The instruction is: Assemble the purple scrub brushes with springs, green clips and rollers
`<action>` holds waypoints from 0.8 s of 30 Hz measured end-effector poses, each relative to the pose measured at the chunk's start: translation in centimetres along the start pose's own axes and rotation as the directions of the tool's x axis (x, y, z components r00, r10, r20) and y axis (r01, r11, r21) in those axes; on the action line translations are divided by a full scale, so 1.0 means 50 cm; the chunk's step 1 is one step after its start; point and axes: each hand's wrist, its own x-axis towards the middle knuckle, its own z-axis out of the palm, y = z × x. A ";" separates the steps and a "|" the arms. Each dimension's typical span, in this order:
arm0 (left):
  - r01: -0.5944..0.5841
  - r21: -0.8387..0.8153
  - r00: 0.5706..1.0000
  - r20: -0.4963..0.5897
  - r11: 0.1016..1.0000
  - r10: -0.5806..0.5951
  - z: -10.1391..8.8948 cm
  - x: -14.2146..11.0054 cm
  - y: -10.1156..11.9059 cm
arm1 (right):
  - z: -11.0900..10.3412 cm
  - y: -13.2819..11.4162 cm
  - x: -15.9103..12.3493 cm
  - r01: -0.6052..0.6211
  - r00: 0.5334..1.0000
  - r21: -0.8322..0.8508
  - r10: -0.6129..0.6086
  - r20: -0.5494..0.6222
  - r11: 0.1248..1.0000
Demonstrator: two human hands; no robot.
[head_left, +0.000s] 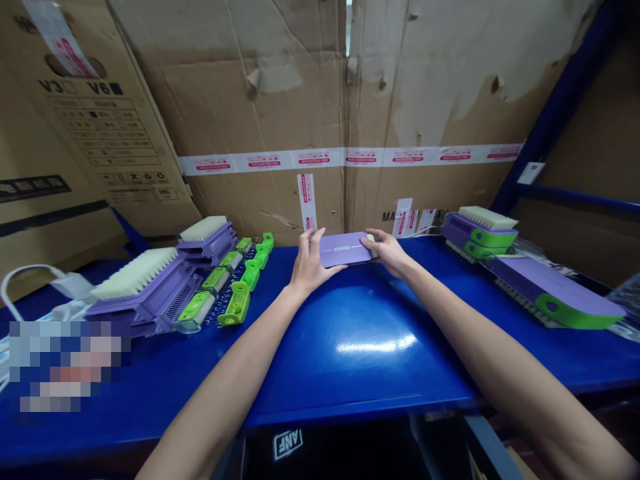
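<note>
Out over the middle of the blue shelf, a flat purple casing (345,249) with small white print on its face is held between my two hands. My left hand (309,261) grips its left end, thumb along the lower edge and fingers over the top. At its right end, my right hand (389,253) has its thumb on the face. A small cream-coloured piece (371,244) shows beside the right thumb; I cannot tell whether it is attached to the casing. The underside of the casing is hidden.
On the left stand purple casings with cream ridged blocks (135,273), a row of green-and-clear pieces (216,279) and bright green end caps (235,303). To the right lie purple units with green ends (560,293). Cardboard (260,120) backs the blue shelf (360,380).
</note>
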 end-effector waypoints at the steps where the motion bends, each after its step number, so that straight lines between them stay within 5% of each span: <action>1: 0.017 -0.033 1.000 0.010 0.999 -0.017 0.001 0.001 -0.002 | -0.003 -0.001 0.001 -0.012 1.000 0.007 0.012 -0.008 1.000; 6: 0.127 -0.133 0.985 0.130 0.983 -0.110 -0.001 0.005 -0.004 | -0.013 0.002 0.008 -0.016 0.999 0.039 0.017 -0.040 0.999; 11: 0.109 -0.170 0.977 0.200 0.979 -0.074 -0.007 0.009 0.009 | -0.028 0.006 0.020 -0.021 0.996 0.052 0.025 -0.090 0.998; 20: 0.067 -0.166 0.990 0.135 0.984 -0.045 0.011 -0.001 0.013 | -0.032 0.002 0.021 0.000 0.996 -0.023 -0.002 -0.091 1.000; 24: 0.086 -0.167 0.981 0.187 0.982 -0.054 0.005 0.003 0.017 | -0.028 -0.001 0.014 -0.013 0.996 -0.074 0.006 -0.093 0.997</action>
